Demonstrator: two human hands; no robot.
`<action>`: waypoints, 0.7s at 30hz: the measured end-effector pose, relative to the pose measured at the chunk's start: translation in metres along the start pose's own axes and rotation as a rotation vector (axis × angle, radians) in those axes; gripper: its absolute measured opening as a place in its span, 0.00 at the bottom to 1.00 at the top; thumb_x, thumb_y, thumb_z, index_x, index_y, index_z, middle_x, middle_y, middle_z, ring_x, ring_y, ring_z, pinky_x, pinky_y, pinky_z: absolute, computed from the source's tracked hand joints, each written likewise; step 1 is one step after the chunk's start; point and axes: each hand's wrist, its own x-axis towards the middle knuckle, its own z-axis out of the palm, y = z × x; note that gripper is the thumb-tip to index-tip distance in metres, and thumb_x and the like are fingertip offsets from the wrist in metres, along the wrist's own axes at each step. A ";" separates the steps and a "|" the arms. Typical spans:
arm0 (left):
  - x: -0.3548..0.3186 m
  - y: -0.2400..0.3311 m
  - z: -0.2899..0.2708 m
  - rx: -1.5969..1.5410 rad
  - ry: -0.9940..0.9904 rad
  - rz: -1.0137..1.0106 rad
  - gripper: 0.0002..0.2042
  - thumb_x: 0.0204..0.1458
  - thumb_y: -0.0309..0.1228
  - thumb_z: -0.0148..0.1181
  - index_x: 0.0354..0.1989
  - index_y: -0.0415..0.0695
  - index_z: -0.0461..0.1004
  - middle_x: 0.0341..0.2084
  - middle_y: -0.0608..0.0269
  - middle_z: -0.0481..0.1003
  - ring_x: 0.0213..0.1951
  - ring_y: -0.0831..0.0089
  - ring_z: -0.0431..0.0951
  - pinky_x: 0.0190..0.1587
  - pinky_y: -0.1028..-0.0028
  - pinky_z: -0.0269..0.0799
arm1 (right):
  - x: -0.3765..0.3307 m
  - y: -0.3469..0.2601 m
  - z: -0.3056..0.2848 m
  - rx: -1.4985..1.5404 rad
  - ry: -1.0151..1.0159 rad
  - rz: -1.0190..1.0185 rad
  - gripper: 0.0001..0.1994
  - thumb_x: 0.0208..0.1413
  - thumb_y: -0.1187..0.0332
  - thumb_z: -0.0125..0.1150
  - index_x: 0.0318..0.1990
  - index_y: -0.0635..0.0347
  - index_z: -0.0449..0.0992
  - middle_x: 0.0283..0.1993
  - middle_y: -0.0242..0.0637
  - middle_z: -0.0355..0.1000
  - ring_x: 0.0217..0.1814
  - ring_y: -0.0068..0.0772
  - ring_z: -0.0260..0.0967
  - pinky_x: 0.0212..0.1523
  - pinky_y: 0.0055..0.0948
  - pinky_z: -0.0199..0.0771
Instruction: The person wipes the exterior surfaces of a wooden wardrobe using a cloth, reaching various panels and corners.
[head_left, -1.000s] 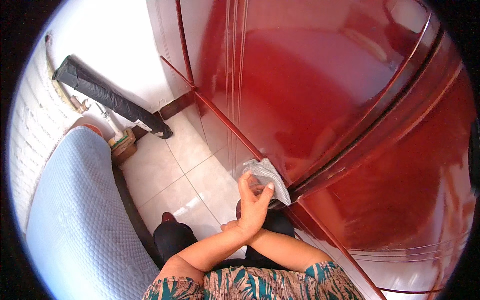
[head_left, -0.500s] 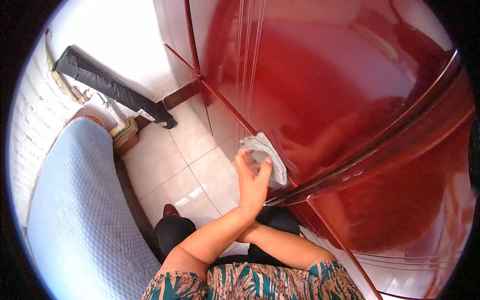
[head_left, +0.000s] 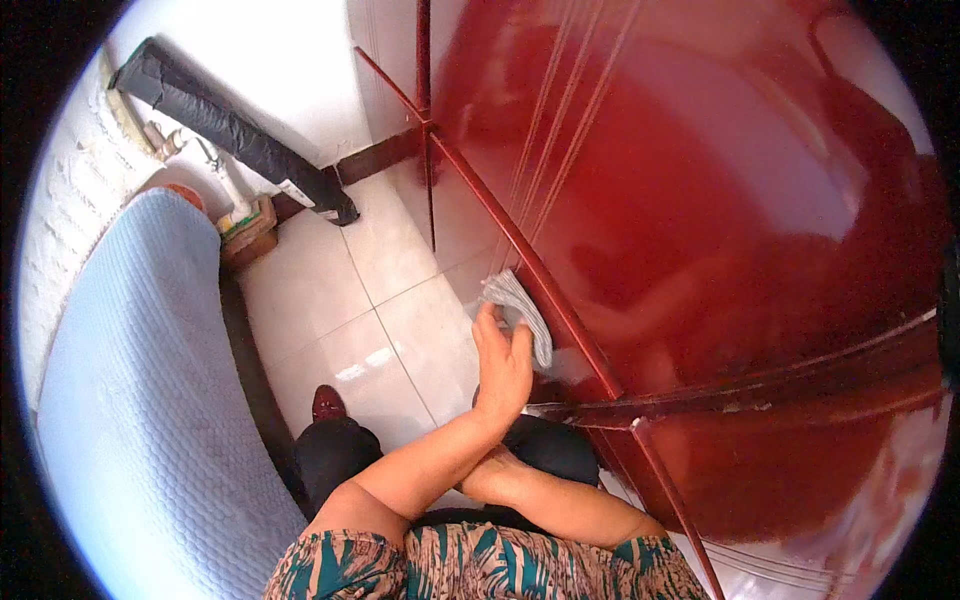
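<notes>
My left hand is closed on a folded, grey striped cloth, thumb and fingers pinching it. The cloth rests beside a raised red trim strip on a large, glossy dark-red piece of furniture, which looks like a cabinet. Whether the cloth presses on the surface cannot be told. Under my left forearm crosses my right arm, with part of my right hand showing. Its fingers are hidden.
On the left lies a bed-like surface with a light blue quilted cover. A long black wrapped roll leans at the white wall, near a brown box-like object. Pale tiles cover the floor, and a red shoe shows below.
The cloth in my left hand has slipped from over the trim strip to the side of it nearer the floor. The whole view has shifted and turned slightly.
</notes>
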 end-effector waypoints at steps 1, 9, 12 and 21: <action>0.009 -0.011 0.005 -0.007 0.045 0.013 0.24 0.56 0.31 0.49 0.58 0.32 0.54 0.50 0.38 0.60 0.52 0.47 0.63 0.57 0.61 0.59 | 0.000 -0.002 -0.001 -0.030 -0.051 0.029 0.17 0.54 0.63 0.47 0.49 0.57 0.74 0.54 0.50 0.69 0.56 0.51 0.66 0.55 0.43 0.65; 0.029 -0.103 0.016 0.035 0.003 -0.290 0.24 0.57 0.31 0.40 0.59 0.29 0.56 0.53 0.31 0.61 0.56 0.42 0.61 0.60 0.58 0.55 | 0.001 -0.003 -0.003 -0.224 -0.237 0.024 0.14 0.53 0.64 0.55 0.42 0.65 0.72 0.43 0.53 0.73 0.47 0.54 0.70 0.47 0.48 0.68; 0.029 -0.144 0.015 -0.435 -0.096 -0.486 0.26 0.57 0.31 0.40 0.64 0.35 0.52 0.59 0.44 0.60 0.59 0.52 0.61 0.62 0.64 0.54 | 0.000 -0.011 -0.009 -0.227 -0.255 0.023 0.16 0.54 0.64 0.55 0.46 0.65 0.70 0.44 0.51 0.72 0.48 0.52 0.69 0.49 0.47 0.66; 0.010 -0.208 0.038 -0.798 -0.097 -0.829 0.27 0.59 0.44 0.40 0.67 0.54 0.49 0.61 0.59 0.59 0.60 0.58 0.59 0.63 0.60 0.52 | 0.005 -0.006 -0.009 -0.239 -0.337 0.081 0.18 0.54 0.62 0.55 0.48 0.64 0.67 0.44 0.51 0.71 0.49 0.50 0.69 0.51 0.45 0.65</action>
